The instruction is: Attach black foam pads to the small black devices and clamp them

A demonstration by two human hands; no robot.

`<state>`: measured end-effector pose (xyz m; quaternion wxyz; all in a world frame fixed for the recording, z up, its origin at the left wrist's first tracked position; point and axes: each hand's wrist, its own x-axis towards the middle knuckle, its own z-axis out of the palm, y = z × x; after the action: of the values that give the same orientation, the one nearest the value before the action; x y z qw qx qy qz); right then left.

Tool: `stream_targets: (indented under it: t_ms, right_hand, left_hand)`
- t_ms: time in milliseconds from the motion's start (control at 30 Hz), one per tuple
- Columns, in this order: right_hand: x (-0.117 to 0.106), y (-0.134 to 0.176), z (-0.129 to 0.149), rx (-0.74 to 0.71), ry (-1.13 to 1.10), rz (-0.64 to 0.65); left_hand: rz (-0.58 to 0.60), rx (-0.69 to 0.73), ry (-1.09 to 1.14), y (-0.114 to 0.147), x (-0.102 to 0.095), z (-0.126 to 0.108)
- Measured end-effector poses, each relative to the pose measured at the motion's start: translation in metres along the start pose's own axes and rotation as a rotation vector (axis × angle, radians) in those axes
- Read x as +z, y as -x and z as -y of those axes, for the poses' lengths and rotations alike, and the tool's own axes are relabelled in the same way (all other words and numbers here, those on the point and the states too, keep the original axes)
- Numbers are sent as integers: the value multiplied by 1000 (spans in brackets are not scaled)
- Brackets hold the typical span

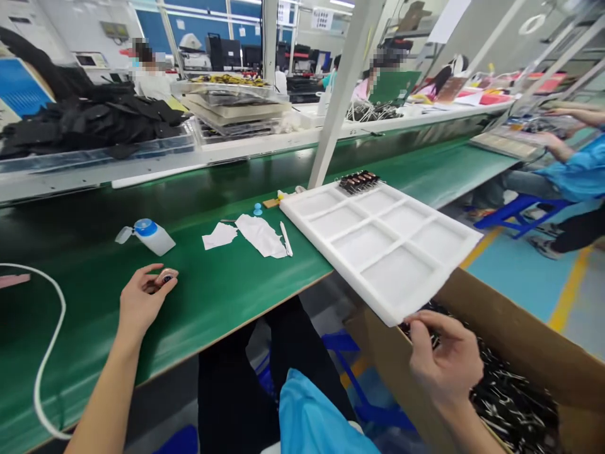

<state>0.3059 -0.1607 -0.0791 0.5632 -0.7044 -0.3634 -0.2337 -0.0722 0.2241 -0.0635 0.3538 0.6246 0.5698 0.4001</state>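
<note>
My left hand (144,296) is closed around a small rose-gold device (167,275) with a round black spot on its face, held just above the green work surface (236,296). Ahead of it lies a white plastic bottle (158,239) with a blue top and its flip cap open. At the near corner of a white divided foam tray (362,261), my right hand (444,353) pinches the rim between thumb and forefinger. Several dark and rose-gold devices (359,181) stand in a row in the tray's far compartment. Part of the tray juts past the bench edge.
Torn white paper (262,234), a white pen (286,239) and a blue knobbed piece (258,209) lie mid-bench. A cardboard box (529,328) of black parts stands below right. A metal post (338,101) rises behind the tray. A white cable (54,353) curves at left. A co-worker's blue sleeve (576,167) shows right.
</note>
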Motion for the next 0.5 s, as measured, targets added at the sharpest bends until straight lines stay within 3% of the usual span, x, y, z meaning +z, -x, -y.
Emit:
stream_targets:
  t_ms: [67, 233, 400, 500]
  right_hand:
    - [2, -18, 1, 37, 74, 2]
    - [34, -38, 23, 214, 54, 255]
    - [111, -25, 58, 266, -255, 457]
    - [159, -24, 87, 291, -470, 584]
  left_hand:
    - [26, -14, 141, 4, 3, -9]
    - [213, 0, 226, 6, 21, -24]
    - [341, 70, 296, -8, 48, -23]
    - [317, 122, 323, -16, 57, -17]
